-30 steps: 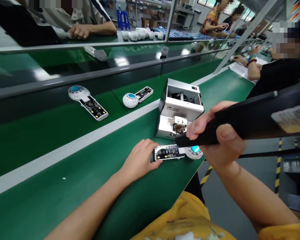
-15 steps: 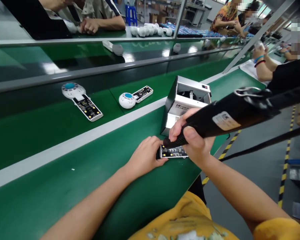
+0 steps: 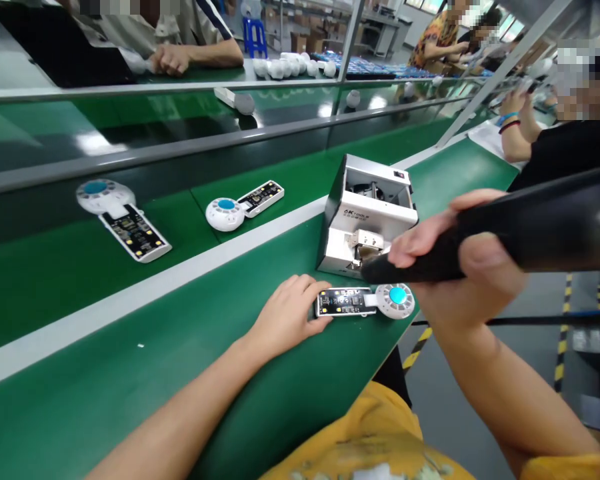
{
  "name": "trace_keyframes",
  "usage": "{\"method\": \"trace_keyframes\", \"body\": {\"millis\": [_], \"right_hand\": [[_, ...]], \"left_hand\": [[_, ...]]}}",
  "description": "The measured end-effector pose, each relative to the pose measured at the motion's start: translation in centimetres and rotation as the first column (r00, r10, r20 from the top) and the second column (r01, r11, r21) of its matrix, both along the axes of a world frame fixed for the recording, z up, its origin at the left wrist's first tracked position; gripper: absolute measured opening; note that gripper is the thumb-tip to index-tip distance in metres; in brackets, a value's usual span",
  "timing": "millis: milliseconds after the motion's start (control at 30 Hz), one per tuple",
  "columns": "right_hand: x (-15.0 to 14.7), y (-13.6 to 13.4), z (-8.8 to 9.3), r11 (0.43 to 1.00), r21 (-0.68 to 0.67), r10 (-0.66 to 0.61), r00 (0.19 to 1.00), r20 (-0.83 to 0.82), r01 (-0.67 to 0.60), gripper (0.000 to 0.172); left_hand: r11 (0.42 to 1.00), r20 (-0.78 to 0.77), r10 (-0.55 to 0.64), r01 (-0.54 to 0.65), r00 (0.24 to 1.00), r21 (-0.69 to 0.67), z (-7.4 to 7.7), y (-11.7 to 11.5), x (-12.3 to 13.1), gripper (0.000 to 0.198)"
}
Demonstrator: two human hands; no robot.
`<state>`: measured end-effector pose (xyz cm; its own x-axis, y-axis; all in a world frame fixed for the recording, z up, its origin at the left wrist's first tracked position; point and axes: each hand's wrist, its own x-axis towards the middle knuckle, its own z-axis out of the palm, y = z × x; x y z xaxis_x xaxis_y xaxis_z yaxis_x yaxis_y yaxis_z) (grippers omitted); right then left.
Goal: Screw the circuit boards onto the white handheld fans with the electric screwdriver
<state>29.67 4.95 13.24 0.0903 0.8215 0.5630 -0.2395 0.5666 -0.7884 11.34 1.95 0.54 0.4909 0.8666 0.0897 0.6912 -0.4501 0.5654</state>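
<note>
Right grip (image 3: 463, 273): clenched on black electric screwdriver (image 3: 525, 250), tip just above circuit board (image 3: 343, 302). Left grip (image 3: 285, 317): unclenched, touching board's end. Beyond the grips: two further boards (image 3: 133, 233), (image 3: 261, 198).

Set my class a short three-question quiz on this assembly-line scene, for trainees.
1. True or false: the right hand grips a black electric screwdriver.
2. What colour is the button on the round white unit joined to the circuit board that the left hand touches? A red, B blue, C yellow.
3. Fill the gap: beyond the white strip, ___ more such units lie on the green belt.

Key: 1 true; 2 B; 3 two.
</note>
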Motion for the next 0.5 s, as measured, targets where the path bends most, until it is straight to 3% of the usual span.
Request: {"method": "trace_keyframes", "body": {"millis": [100,200,333,500], "right_hand": [[1.0,0.7,0.8,0.979,0.154,-0.137,0.991,-0.003,0.136,0.022],[1.0,1.8,0.1,0.973,0.167,-0.161,0.987,-0.002,0.159,0.021],[0.7,2.2,-0.6,0.99,0.117,-0.086,0.996,0.018,0.083,0.024],[0.8,-0.3,-1.1,0.996,-0.022,0.091,0.989,0.117,-0.089,0.027]], "left_hand": [[1.0,0.002,-0.011,0.011,1.0,-0.007,0.0,0.0,0.2,0.042],[1.0,0.014,0.0,0.0,1.0,-0.014,-0.2,0.1,0.5,0.042],[1.0,0.007,0.01,-0.009,1.0,-0.018,-0.4,0.1,0.6,0.042],[1.0,0.009,-0.006,0.006,1.0,-0.006,-0.4,0.0,0.6,0.044]]}}
